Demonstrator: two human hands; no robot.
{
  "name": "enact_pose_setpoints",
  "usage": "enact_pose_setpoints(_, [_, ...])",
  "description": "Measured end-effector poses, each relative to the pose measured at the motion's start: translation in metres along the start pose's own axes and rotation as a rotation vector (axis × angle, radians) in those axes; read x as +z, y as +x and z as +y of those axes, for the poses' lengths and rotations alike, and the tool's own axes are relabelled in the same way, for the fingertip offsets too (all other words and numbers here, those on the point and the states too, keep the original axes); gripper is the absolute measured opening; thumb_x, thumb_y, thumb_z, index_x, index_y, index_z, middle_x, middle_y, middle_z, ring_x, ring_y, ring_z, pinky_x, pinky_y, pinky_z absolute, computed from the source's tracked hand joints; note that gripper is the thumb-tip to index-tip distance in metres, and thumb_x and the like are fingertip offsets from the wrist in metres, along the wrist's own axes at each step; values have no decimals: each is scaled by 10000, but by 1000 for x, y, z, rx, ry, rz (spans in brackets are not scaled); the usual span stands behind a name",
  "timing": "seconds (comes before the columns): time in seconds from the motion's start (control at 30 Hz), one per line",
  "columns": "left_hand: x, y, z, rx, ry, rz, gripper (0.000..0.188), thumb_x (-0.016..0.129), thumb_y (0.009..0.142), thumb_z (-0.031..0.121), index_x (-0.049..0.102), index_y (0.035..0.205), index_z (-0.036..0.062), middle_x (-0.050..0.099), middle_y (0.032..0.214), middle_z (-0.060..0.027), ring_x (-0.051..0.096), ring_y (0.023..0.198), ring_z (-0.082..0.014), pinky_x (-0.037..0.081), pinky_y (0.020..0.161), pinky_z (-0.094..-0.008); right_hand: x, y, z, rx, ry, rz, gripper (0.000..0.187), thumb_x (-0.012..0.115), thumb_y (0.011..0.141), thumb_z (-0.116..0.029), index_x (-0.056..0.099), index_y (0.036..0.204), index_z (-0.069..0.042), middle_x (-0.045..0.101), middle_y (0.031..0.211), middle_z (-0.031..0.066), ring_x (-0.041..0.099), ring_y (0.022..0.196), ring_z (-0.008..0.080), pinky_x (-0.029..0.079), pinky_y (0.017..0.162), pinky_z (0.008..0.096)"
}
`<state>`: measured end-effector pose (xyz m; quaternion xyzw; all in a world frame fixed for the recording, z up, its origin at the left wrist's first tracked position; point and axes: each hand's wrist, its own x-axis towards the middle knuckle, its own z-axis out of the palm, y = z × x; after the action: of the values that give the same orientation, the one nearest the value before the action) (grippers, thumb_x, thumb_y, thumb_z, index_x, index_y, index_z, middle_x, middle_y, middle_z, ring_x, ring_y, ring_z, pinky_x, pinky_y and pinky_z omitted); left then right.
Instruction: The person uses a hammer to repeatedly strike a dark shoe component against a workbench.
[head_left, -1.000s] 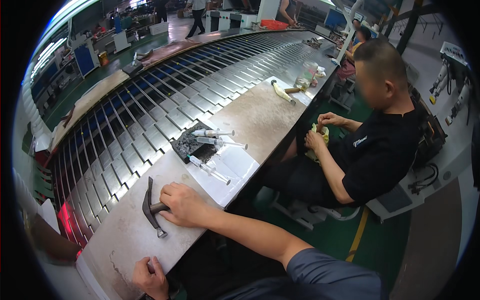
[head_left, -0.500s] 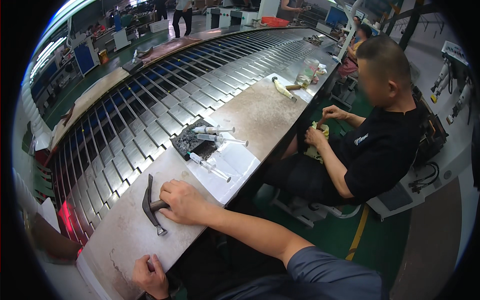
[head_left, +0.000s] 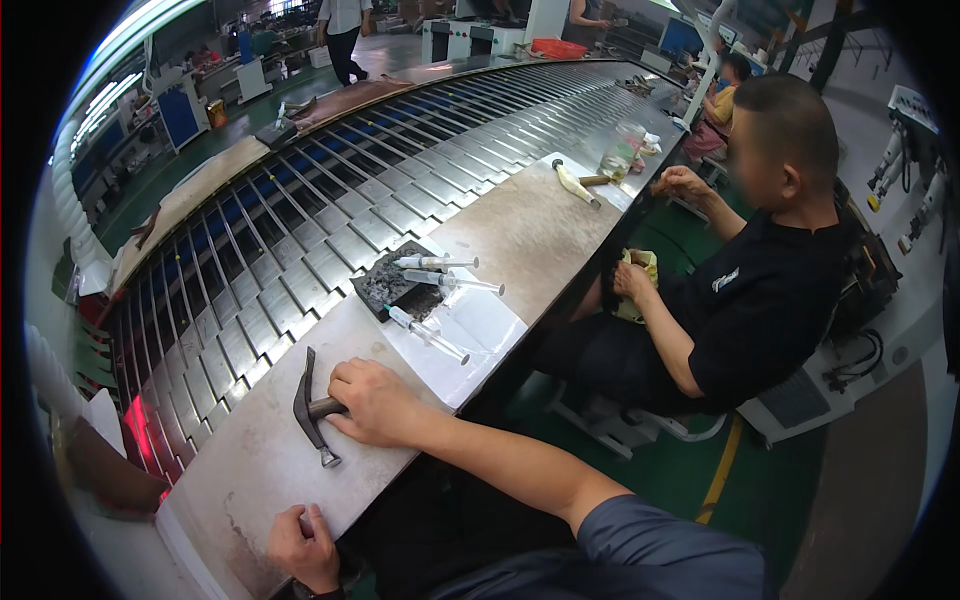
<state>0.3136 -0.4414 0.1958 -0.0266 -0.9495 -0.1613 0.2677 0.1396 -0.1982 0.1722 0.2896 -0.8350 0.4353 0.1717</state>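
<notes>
My right hand (head_left: 376, 403) rests on the board (head_left: 270, 440), its fingers wrapped round the short wooden handle of a hammer (head_left: 308, 402). The hammer's dark metal head lies sideways on the board, left of that hand. At the board's near edge is my left hand (head_left: 303, 545), fingers curled and thumb raised, with nothing visible in it. Beyond my right hand, three syringes (head_left: 436, 334) lean on a dark rough block (head_left: 376, 284). White paper (head_left: 485, 325) lies beneath their plunger ends.
A slatted metal conveyor (head_left: 330, 240) runs along the far side of the boards. To my right sits a co-worker (head_left: 770, 270) with yellow cloth (head_left: 640, 268) in the lap. Another hammer (head_left: 577, 185) and a clear container (head_left: 622, 148) lie farther along.
The whole view has shifted slightly. The co-worker's far hand has lifted away from the cloth, and a person in the background has moved. My hands and the hammer keep their places on the board.
</notes>
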Motion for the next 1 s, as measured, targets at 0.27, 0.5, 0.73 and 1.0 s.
enact_pose_setpoints(0.27, [-4, 3, 6, 4, 7, -1, 128, 829, 932, 103, 714, 947, 51, 574, 700, -116, 558, 585, -318, 415, 577, -477, -2, 0, 0, 0, 11, -3, 310, 889, 856, -269, 737, 955, -18, 674, 1078, 165, 664, 1053, 370, 547, 948, 478])
enact_pose_setpoints(0.5, [-4, 2, 10, -7, 4, 2, 122, 821, 942, 102, 710, 944, 52, 566, 686, -115, 556, 573, -317, 413, 574, -478, -4, 0, 0, -4, 8, -5, 317, 891, 858, -276, 732, 956, -19, 674, 1078, 163, 665, 1055, 363, 548, 946, 476])
enact_pose_setpoints(0.73, [-6, 5, 12, -1, 34, 3, 124, 825, 940, 99, 712, 942, 50, 563, 682, -107, 557, 565, -301, 415, 568, -468, -7, 2, 0, -9, 6, -5, 321, 889, 864, -279, 730, 972, -21, 672, 1073, 161, 664, 1057, 363, 548, 945, 475])
enact_pose_setpoints(1.0, [-8, 4, 17, -12, 33, 4, 127, 832, 933, 101, 714, 936, 55, 569, 674, -104, 557, 559, -300, 417, 563, -465, -9, 1, -1, -8, 19, -11, 321, 886, 869, -277, 729, 978, -20, 671, 1075, 160, 665, 1058, 364, 552, 940, 480])
